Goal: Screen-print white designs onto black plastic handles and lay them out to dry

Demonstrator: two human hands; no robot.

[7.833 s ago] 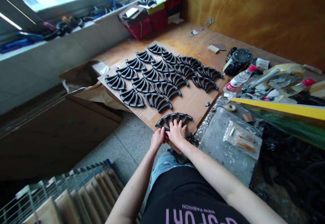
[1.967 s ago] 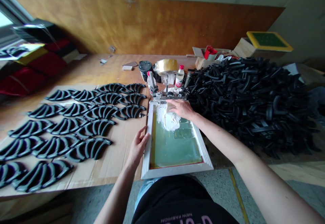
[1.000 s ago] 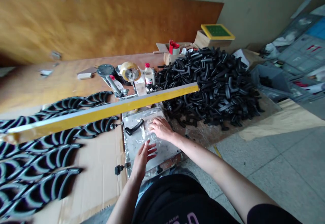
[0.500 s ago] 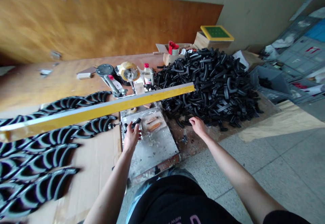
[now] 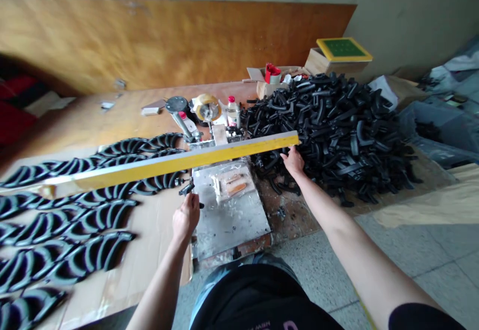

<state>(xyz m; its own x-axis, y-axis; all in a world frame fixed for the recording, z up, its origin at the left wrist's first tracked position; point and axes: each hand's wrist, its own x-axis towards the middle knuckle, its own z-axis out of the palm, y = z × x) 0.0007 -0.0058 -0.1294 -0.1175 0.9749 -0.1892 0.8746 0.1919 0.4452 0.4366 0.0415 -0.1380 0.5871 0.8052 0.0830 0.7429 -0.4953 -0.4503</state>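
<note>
My left hand (image 5: 187, 216) is closed around a black plastic handle-like part (image 5: 186, 188), whose ends stick out above and to the right of the fist. It is over the left edge of a grey metal plate (image 5: 220, 232). My right hand (image 5: 293, 162) reaches to the near left side of a big heap of black curved plastic parts (image 5: 337, 125). Its thumb stands apart from the fingers, which are partly hidden against the dark parts, and I see nothing held. A long yellow bar (image 5: 194, 159) crosses the view just above both hands.
Rows of black curved parts (image 5: 93, 255) lie on cardboard at the left. Behind the plate stand a tape roll (image 5: 207, 107) and a red-capped bottle (image 5: 232, 112). A grey bin (image 5: 445, 125) is at the right, and a wooden board (image 5: 168, 45) stands along the back.
My view has turned slightly left. My left hand has drawn back toward the plate's left edge with the black part. My right hand has moved forward into the heap's edge, its fingers unfolding.
</note>
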